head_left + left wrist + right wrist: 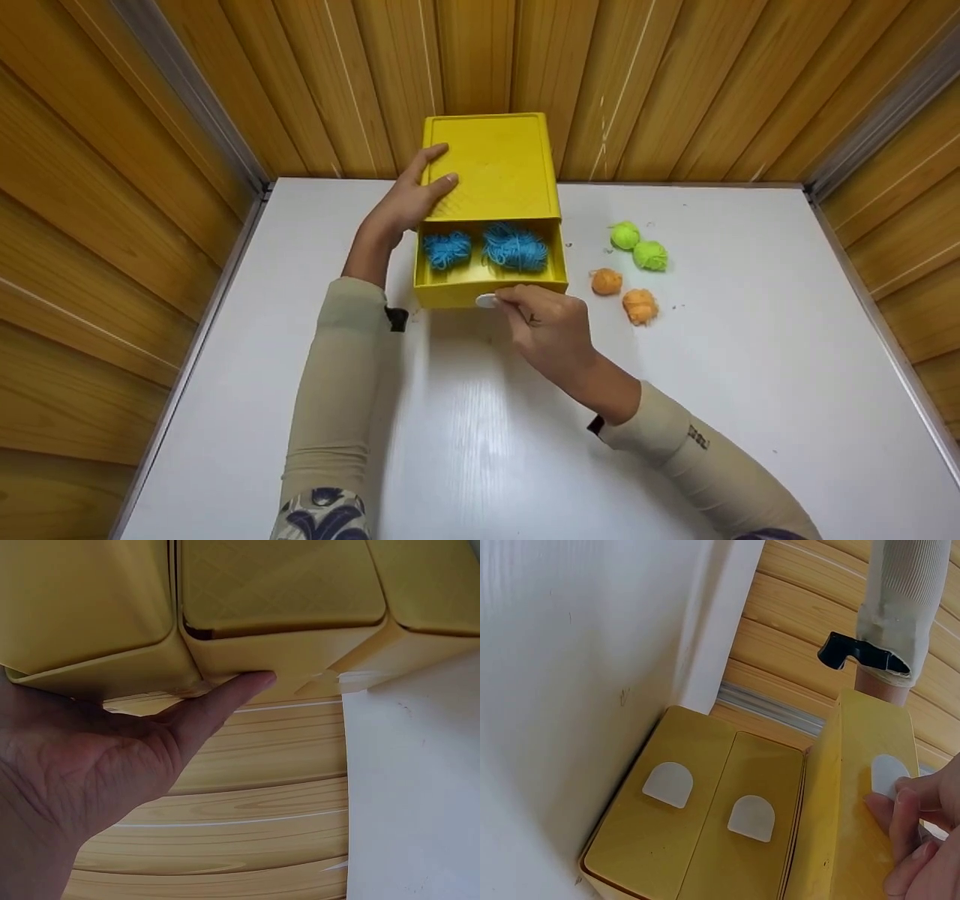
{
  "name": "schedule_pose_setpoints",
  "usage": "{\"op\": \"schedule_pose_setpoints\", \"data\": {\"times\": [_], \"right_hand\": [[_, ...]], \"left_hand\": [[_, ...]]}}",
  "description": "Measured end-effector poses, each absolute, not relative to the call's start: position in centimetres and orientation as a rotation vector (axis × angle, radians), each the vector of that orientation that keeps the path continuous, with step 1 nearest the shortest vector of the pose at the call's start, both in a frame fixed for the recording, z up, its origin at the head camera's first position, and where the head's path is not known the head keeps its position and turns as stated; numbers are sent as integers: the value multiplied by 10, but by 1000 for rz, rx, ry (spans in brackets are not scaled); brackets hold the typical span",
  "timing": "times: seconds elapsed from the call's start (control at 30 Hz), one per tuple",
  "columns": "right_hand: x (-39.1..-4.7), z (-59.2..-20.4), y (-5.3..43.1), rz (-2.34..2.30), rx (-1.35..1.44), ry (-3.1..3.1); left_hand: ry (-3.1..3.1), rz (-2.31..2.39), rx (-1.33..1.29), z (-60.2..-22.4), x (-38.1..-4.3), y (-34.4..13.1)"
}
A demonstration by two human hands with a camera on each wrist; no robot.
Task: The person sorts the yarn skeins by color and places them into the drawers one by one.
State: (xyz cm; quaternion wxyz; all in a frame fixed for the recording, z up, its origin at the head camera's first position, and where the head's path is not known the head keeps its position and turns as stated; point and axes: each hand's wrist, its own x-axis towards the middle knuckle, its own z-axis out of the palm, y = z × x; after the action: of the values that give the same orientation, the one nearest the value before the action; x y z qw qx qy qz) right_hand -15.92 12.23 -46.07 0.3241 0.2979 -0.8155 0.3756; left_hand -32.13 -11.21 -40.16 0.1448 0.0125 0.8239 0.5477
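Note:
A yellow drawer box (491,165) stands at the back of the table with its top drawer (442,295) pulled out. In that drawer lie two blue yarn bundles, a smaller one (448,250) on the left and a larger one (516,247) on the right. My right hand (551,322) pinches the drawer's white rounded tab (886,774) between thumb and fingers. At the box's left side, my left hand (411,196) rests with extended fingers on the top near its edge. The right wrist view shows the two lower drawers (656,832) closed, each with a white tab (751,818).
To the right of the box lie two lime green yarn balls (649,256) and two orange yarn balls (640,307) on the white table (750,375). Wood-look panels (675,90) enclose the back and both sides.

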Motion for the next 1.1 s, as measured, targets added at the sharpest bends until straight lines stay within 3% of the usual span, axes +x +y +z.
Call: {"op": "schedule_pose_setpoints", "data": {"times": [1.1], "right_hand": [[-170, -466, 122, 985, 786, -2091]], "left_hand": [[2358, 1555, 6, -399, -320, -114]]}}
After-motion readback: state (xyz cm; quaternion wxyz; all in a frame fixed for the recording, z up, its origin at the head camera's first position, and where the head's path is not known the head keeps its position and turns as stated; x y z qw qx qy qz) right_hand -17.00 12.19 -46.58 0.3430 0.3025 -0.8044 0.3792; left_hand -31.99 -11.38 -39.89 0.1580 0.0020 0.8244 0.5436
